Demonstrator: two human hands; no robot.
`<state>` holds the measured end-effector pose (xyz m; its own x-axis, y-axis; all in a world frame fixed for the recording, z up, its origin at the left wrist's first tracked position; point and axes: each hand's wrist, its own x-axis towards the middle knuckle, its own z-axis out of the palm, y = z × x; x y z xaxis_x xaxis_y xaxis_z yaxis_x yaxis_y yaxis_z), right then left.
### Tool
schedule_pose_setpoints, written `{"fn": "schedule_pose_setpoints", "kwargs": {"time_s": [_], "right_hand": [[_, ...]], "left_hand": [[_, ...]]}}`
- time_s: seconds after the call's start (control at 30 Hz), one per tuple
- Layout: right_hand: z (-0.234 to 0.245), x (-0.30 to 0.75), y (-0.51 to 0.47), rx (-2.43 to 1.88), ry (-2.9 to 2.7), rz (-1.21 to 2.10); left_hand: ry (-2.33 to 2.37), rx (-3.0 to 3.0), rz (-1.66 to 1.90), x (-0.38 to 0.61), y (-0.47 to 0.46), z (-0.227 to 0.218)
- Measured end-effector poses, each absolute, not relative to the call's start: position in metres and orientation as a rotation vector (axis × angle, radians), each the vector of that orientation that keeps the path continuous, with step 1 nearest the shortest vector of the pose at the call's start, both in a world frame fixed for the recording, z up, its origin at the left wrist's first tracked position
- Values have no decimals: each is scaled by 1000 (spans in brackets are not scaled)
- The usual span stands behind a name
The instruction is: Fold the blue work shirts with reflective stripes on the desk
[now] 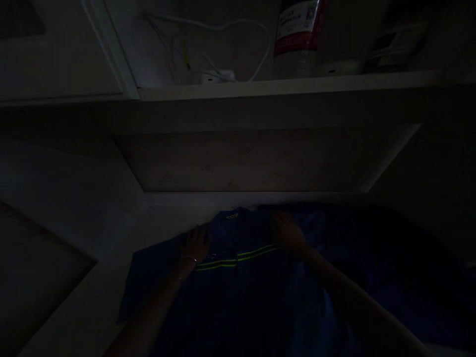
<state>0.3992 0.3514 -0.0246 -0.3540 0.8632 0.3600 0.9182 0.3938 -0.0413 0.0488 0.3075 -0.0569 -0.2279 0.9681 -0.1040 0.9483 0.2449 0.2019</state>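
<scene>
A dark blue work jacket [238,287] with yellow-green stripes across its chest lies spread out, its collar at the far side. My left hand [196,244] rests on the jacket's left shoulder area, fingers spread flat on the cloth. On the other side of the collar, my right hand [288,230] lies on the shoulder near the top edge, its fingers stretched over the fabric. The lower part of the jacket fades into shadow. A bracelet shows on my left wrist.
Above the jacket runs a shelf [230,90] with a white cable [223,25], a power adapter [219,77] and a bottle with a red label [297,34]. More dark cloth [401,267] is heaped at the right. A cabinet panel [55,49] stands at the upper left.
</scene>
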Motion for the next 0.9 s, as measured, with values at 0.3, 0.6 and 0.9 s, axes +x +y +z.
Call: {"fn": "schedule_pose_setpoints", "kwargs": {"time_s": [0.3,0.6,0.9], "right_hand": [[-50,257,390,-1345,-2539,97],[-78,230,427,-1531,-2511,214],[-37,312,410,-1481,-2400,-17]], "left_hand": [[2334,1922,6,33,328,-74],[2282,1995,-35,15,364,-74],[2342,2126,120,-15,341,-63]]}}
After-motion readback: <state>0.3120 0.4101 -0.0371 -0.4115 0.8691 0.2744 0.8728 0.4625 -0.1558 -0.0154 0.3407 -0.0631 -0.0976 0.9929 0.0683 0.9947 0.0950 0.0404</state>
